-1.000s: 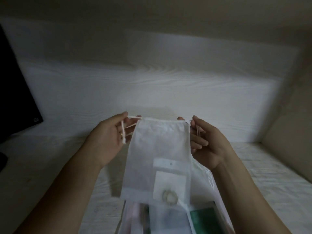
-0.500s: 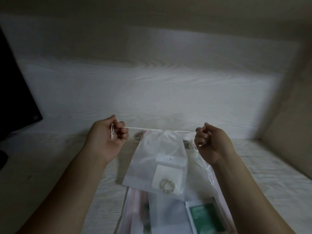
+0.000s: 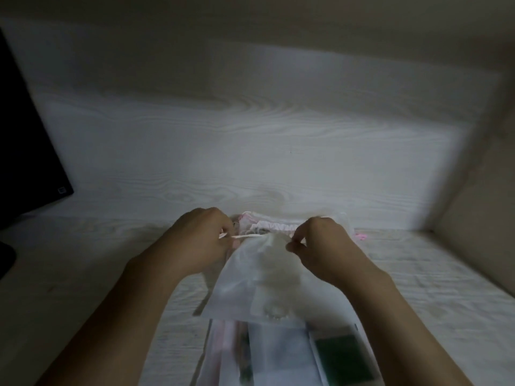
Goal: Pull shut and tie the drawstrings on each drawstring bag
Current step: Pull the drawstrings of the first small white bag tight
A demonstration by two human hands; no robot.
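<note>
The left hand (image 3: 204,240) pinches one end of the thin white drawstring cord (image 3: 246,235), and the right hand (image 3: 324,247) pinches the opposite end at the gathered mouth of the translucent white fabric drawstring bag (image 3: 262,285). The bag lies on the pale wood-grain desk (image 3: 83,274), mouth pointing away. The cord runs crosswise between the hands; tying likely means crossing the ends over the mouth.

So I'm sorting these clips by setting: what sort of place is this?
Probably a home or office desk set in an alcove: a pale wood-grain desktop with matching back panel, and a dark monitor at the left. Dim light limits certainty.
</note>
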